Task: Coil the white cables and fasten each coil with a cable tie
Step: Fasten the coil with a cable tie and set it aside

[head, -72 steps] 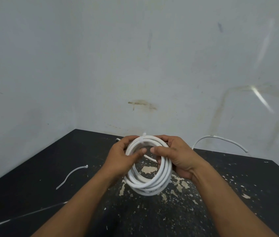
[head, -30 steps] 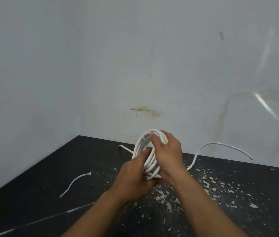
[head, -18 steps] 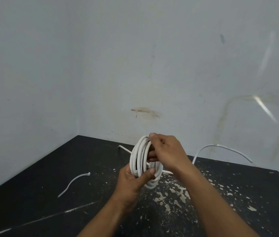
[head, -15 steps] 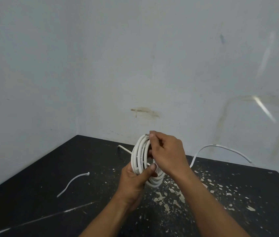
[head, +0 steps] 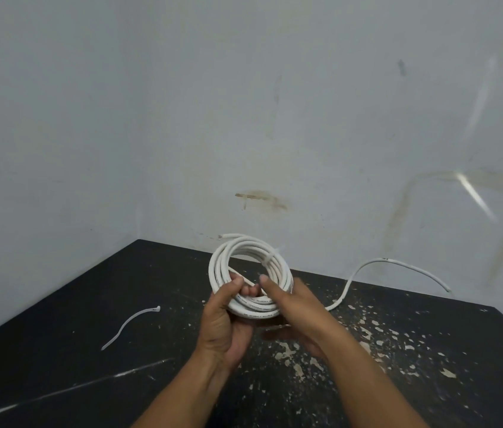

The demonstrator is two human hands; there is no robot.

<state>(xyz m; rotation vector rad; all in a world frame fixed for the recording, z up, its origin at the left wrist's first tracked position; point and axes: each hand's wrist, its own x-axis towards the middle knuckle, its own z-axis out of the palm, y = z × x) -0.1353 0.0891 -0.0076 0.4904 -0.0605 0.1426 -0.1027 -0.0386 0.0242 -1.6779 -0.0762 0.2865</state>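
Spare tie [head: 130, 327]: flat on black tabletop [head: 59, 350], far left, well apart from hands.
Left hand [head: 222, 325]: fingers curled round coil's lower left, thumb on its front.
Coil [head: 218, 267]: white, held upright above tabletop between both hands; coil tie [head: 270, 257] bands its upper right.
Right hand [head: 296, 307]: fingers curled under coil's lower right, thumb inside the ring.
Loose cable [head: 376, 260]: arches over tabletop, right.

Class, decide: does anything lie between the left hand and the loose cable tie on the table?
Nothing visible: only black tabletop shows between the left hand and the cable tie. That hand, though, grips the coil.
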